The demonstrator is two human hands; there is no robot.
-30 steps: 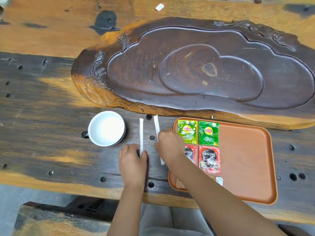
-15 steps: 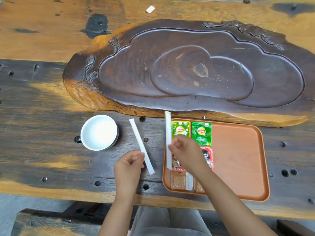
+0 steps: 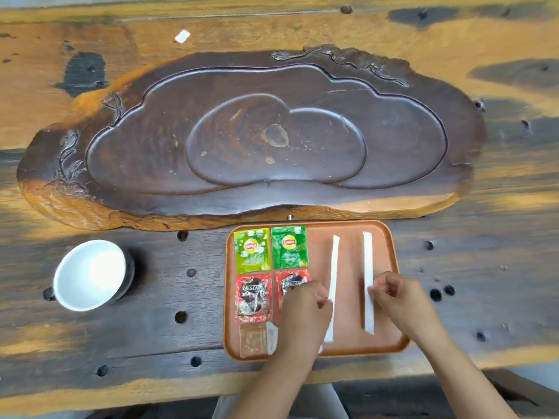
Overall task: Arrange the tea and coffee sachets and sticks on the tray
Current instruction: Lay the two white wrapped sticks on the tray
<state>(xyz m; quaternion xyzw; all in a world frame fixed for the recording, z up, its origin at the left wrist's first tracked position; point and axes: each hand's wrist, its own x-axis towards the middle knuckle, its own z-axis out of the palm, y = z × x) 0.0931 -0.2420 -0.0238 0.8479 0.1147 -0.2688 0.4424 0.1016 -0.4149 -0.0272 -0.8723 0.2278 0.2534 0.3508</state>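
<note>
An orange-brown tray lies near the table's front edge. On its left half sit two green Lipton sachets above two red Nescafe sachets, with brown sachets below. Two white sticks lie upright on the right half. My left hand pinches the left stick near its lower half and covers part of a red sachet. My right hand pinches the right stick at its middle.
A white cup stands on the table left of the tray. A large dark carved wooden tea board fills the space behind the tray. A small white scrap lies far back. The table has several round holes.
Both sticks were on the table left of the tray, one in each hand. They now lie on the tray's right half, side by side, with my hands still on them.
</note>
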